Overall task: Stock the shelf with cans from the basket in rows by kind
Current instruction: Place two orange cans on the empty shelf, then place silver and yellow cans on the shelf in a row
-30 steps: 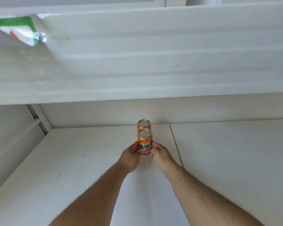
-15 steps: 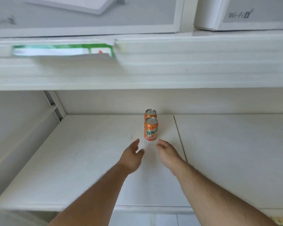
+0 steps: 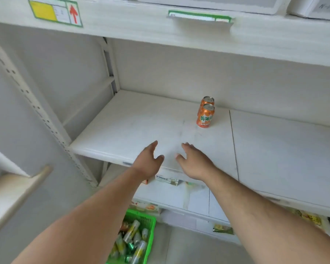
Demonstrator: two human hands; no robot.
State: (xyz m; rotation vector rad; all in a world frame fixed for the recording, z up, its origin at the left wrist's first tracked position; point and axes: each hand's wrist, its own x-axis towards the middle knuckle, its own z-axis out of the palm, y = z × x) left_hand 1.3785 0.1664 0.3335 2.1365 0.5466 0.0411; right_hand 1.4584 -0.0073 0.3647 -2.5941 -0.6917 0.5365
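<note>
Orange cans (image 3: 205,116), two, upright in file near the shelf (image 3: 122,130) back edge; more in the green basket (image 3: 151,237) below; rigid, smooth, likely slippery, best gripped round the mid-wall; left hand (image 3: 148,162) and right hand (image 3: 193,162) spread, holding nothing.

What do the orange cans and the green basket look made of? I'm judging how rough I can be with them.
The orange cans look like thin metal with a glossy printed wrap; their silver pull-tab tops shine. The green basket looks like moulded plastic, judging by its bright uniform colour and latticed wall. Neither is certain from this view.
</note>
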